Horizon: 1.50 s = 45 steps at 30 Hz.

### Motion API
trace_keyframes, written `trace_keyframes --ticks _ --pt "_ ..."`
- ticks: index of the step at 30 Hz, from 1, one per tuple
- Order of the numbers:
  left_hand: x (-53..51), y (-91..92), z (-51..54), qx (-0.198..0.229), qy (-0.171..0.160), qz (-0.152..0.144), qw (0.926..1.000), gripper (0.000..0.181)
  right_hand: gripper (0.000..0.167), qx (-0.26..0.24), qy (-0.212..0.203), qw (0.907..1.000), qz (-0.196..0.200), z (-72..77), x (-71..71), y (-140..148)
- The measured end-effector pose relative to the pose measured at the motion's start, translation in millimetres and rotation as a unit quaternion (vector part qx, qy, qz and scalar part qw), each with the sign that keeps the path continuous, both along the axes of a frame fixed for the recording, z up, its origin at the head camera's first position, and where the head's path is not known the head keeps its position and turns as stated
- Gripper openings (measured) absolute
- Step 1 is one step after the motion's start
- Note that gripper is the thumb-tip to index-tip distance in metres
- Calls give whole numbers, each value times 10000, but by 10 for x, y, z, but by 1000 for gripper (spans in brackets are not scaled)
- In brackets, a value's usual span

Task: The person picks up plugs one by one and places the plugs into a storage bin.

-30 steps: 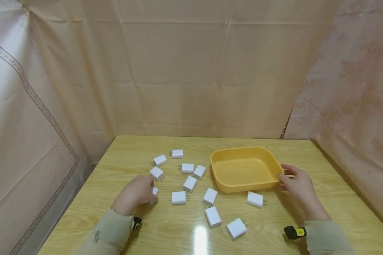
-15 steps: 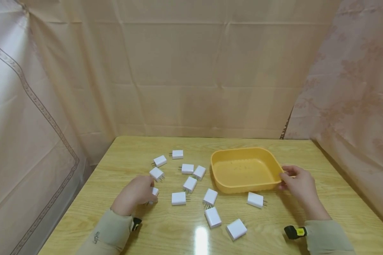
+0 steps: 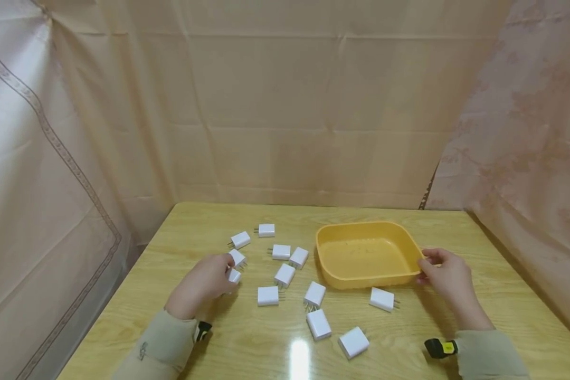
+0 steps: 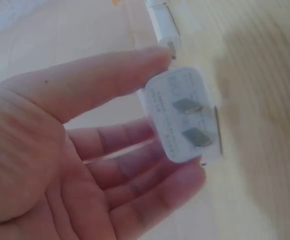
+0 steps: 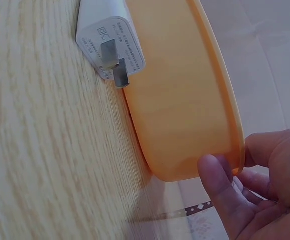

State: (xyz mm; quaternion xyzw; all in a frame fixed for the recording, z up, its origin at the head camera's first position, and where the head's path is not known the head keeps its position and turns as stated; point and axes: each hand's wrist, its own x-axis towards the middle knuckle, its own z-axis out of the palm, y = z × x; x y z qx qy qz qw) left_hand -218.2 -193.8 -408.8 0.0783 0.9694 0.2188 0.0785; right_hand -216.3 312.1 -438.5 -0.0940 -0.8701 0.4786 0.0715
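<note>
Between the thumb and fingers of my left hand (image 3: 203, 282) is a white charger plug (image 4: 180, 117), its two metal prongs facing the left wrist camera. In the head view this charger plug (image 3: 233, 275) sits just in front of another charger plug (image 3: 237, 257). My right hand (image 3: 448, 274) pinches the right end of a yellow plastic tray (image 3: 368, 279), thumb on the near side and fingers behind. The tray's inside holds no charger plugs. Close to its front wall lies one more charger plug (image 5: 109, 45), prongs pointing right in the head view.
Several white charger plugs lie scattered over the wooden table (image 3: 180, 232), among them one at the back (image 3: 266, 230), one mid-table (image 3: 268, 296) and one near the front (image 3: 353, 342). A beige curtain (image 3: 285, 105) hangs behind the table, with more cloth at both sides.
My left hand has lifted slightly and shifted a little away from me and right, bringing the gripped charger plug with it. The right hand and the tray stay nearly in place.
</note>
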Motion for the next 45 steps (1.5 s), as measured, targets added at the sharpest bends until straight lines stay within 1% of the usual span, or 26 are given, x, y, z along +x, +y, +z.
trace_keyframes --ticks 5,9,14,18,21,27,32,40,45 --pt "-32 -8 18 -35 204 -82 9998 35 42 181 113 9997 96 0 6 5" --pt "-54 -6 42 -29 408 -119 9991 39 43 326 45 9993 186 12 10 0" --pt "-87 7 91 36 704 -216 9973 36 44 518 62 9982 296 17 -7 7" --pt "-124 28 160 31 870 -349 9956 37 43 585 140 9976 330 29 -21 19" --pt "-147 45 224 30 944 -421 9946 41 40 627 179 9973 337 40 -24 27" --pt "-159 95 336 89 1075 -463 9931 49 34 786 268 9959 351 58 -21 44" --pt "-183 126 399 179 1197 -568 9910 47 33 843 205 9957 314 67 -22 48" --pt "-231 200 512 168 1365 -738 9878 48 33 901 133 9955 259 71 -40 46" --pt "-253 286 573 180 1422 -903 9856 45 29 1332 281 9903 291 90 -41 16"
